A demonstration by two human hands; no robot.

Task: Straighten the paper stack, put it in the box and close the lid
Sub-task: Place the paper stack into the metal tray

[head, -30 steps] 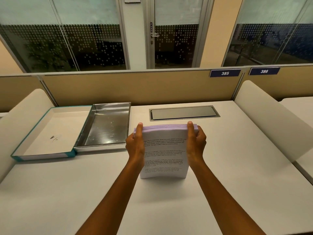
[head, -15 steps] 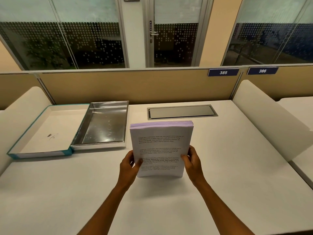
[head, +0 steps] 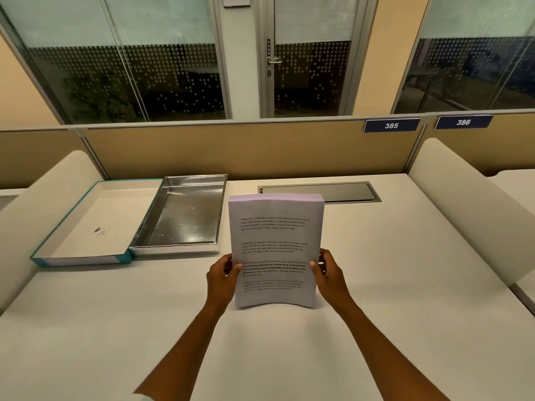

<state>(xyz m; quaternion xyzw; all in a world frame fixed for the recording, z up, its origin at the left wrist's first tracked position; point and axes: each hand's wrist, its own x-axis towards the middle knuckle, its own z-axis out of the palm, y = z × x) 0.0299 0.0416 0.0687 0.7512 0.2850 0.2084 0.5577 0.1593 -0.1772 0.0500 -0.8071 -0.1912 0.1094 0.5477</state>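
Since the earlier frame both hands have slid from the top corners of the paper stack [head: 275, 250] to its lower side edges. The left hand [head: 223, 277] and right hand [head: 330, 274] each clasp one edge, thumbs on the printed front sheet. The stack stands upright on its bottom edge on the table [head: 405, 285], which suggests squaring is under way, not finished. To the left, well apart, lie the open box [head: 185, 211], metal-lined and empty, and beside it the teal-edged lid [head: 84, 224], inside up.
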